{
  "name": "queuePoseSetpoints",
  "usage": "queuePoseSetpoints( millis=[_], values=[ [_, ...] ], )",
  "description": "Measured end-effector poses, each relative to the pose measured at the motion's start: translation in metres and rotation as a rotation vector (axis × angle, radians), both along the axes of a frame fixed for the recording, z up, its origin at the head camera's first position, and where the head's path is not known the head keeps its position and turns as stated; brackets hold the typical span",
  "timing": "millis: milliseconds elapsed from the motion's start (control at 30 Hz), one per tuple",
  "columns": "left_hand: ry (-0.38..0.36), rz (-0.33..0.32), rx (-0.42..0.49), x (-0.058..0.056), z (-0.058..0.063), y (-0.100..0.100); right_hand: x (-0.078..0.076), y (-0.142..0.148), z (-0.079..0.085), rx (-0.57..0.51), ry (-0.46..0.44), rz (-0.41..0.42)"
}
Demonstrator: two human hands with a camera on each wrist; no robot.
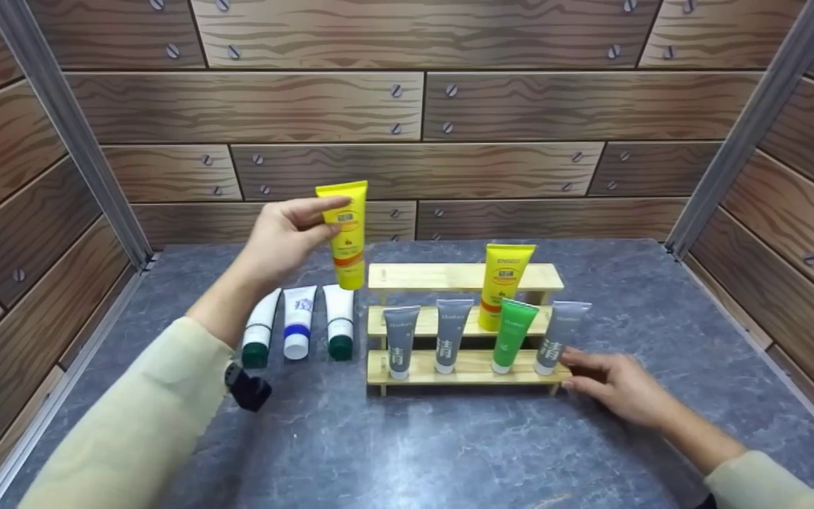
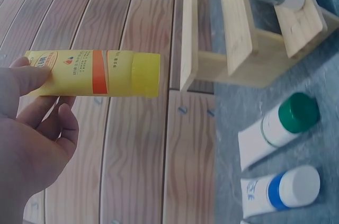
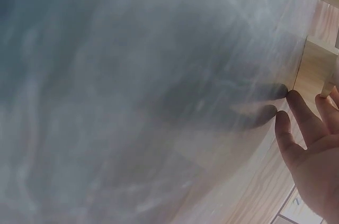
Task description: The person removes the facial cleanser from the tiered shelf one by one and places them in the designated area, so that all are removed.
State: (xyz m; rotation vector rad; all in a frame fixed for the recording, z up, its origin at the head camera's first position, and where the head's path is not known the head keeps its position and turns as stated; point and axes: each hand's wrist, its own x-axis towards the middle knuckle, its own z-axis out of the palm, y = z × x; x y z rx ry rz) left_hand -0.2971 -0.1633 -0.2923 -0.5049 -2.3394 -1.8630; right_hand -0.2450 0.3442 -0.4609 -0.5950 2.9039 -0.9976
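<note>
My left hand point(image 1: 280, 237) pinches a yellow squeeze tube point(image 1: 347, 244) between thumb and fingers near its flat end. The tube hangs cap down, raised just left of the three-tier wooden display stand point(image 1: 442, 276). With thumb and fingertips my right hand point(image 1: 619, 387) grips the right end of the stand's lowest shelf. Beside those fingers a grey tube point(image 1: 564, 332) leans slightly right. A green tube point(image 1: 515, 336) and two more grey tubes share that shelf. Another yellow tube point(image 1: 507, 274) stands on the middle shelf.
Left of the stand are three white tubes, cap down: a green-capped tube point(image 1: 261, 325), a blue-banded tube point(image 1: 298, 322) and another green-capped tube point(image 1: 340, 318). Wood-patterned walls point(image 1: 322, 106) enclose the grey marbled table point(image 1: 393, 445) at the back and sides.
</note>
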Motion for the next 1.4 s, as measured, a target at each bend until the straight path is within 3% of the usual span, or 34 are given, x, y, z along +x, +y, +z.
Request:
queuePoseSetpoints(
  millis=[233, 567, 833, 1100, 1400],
  values=[
    [-0.011, 0.063, 0.027, 0.001, 0.0, -0.024, 0.001, 0.001, 0.0, 0.008, -0.013, -0.009],
    [-0.092, 0.143, 0.084, 0.009, -0.007, -0.059, 0.0, 0.001, 0.001, 0.003, -0.013, -0.006],
    [-0.069, 0.189, 0.042, 0.014, -0.015, -0.083, 0.0, 0.0, 0.0, -0.015, 0.029, 0.013],
    [-0.033, 0.258, 0.005, 0.017, -0.024, -0.108, 0.0, 0.0, 0.001, -0.011, 0.016, 0.012],
    [-0.067, 0.332, -0.01, 0.019, -0.039, -0.136, 0.0, 0.001, -0.002, 0.003, 0.002, -0.003]
  ],
)
